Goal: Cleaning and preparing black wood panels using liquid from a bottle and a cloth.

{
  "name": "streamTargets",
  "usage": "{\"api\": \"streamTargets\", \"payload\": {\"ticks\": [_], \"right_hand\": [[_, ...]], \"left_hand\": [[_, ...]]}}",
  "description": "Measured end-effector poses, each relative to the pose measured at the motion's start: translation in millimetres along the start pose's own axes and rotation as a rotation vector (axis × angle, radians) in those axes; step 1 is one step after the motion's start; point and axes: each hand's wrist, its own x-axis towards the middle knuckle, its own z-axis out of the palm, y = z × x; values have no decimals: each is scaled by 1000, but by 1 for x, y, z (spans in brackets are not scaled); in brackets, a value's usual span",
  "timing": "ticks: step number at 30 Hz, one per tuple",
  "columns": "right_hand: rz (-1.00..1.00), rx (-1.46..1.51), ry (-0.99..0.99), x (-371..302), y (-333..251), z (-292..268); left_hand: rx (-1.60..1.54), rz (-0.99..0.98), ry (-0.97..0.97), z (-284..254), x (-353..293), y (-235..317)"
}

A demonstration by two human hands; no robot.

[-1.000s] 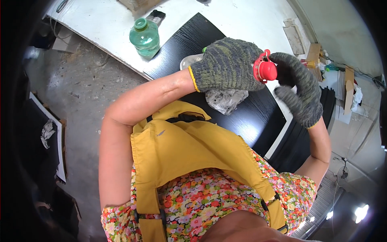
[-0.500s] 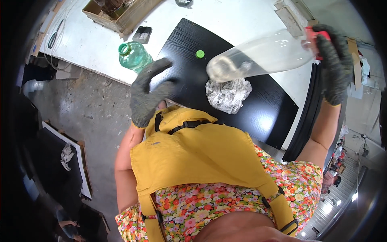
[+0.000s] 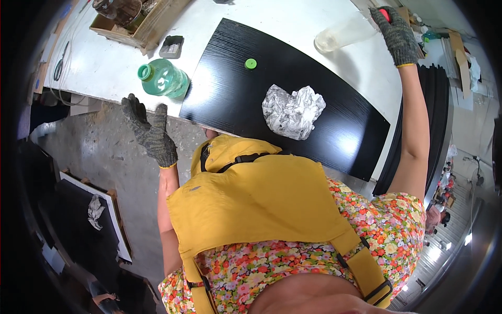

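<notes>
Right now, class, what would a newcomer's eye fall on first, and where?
Probably the yellow apron, filling the lower middle. Above it, a crumpled whitish wad and a green cap stand out on the glossy black board. At upper right, the gloved right hand holds a clear bottle by its red top; the open left hand is near a green bottle at left.

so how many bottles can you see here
2: a green bottle left of the black board, and a clear bottle at upper right, in the right hand. Others may be hidden in the cluttered edges.
</notes>
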Motion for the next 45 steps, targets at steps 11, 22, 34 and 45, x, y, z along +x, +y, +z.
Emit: {"api": "streamTargets", "payload": {"ticks": [11,22,34,45], "right_hand": [[55,183,107,-14,-3,-8],[-135,121,526,-39,-40,-38],[-447,507,-237,-108,-217,88],[-371,618,-451,-95,-260,114]], "left_hand": [[-54,-33,12,5,6,-6],[-8,-30,12,3,8,-1],[27,79,-88,5,21,-33],[122,32,-59,25,35,-58]]}}
